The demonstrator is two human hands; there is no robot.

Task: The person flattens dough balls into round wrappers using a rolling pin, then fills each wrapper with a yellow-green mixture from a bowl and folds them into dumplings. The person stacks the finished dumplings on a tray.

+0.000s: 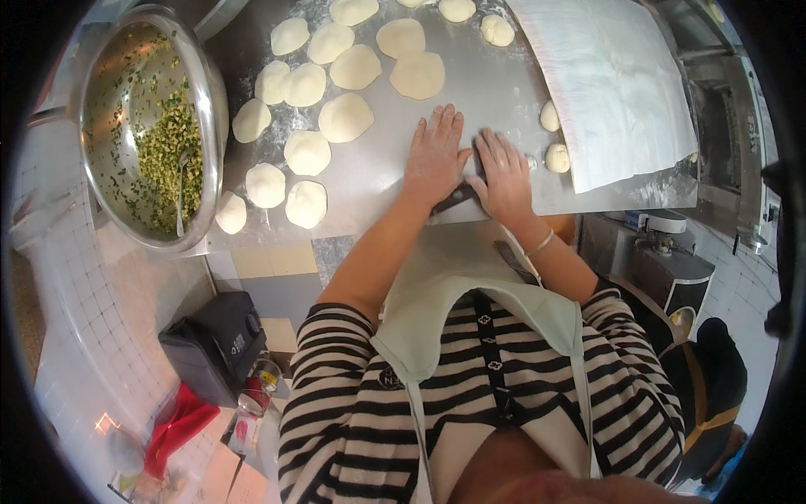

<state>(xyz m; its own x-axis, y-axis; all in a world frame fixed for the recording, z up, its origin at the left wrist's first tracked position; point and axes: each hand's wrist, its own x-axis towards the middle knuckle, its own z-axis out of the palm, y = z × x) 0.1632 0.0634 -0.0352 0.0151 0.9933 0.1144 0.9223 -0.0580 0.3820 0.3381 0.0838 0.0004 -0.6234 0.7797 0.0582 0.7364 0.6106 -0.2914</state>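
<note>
My left hand [439,151] lies palm down on the stainless steel table [371,170], fingers stretched forward and thumb out to the side. Close on its right, my right hand [505,176] is also palm down, its fingers slightly apart. Neither hand visibly grips anything; what may lie under the palms is hidden. A small pale bit [532,163] shows beside the right hand. Beyond my left fingertips lies a flattened dough round [417,75], overlapping another dough round [401,38]. Further left, several smaller dough rounds [307,153] are spread out, some touching.
A large steel bowl [215,126] of chopped green filling [167,151] with a spoon [181,195] stands at left. On the right, a white sheet [630,107] is spread beside dough balls [557,158]. Another dough ball [497,31] sits farther back. A dark bag [217,346] is below left.
</note>
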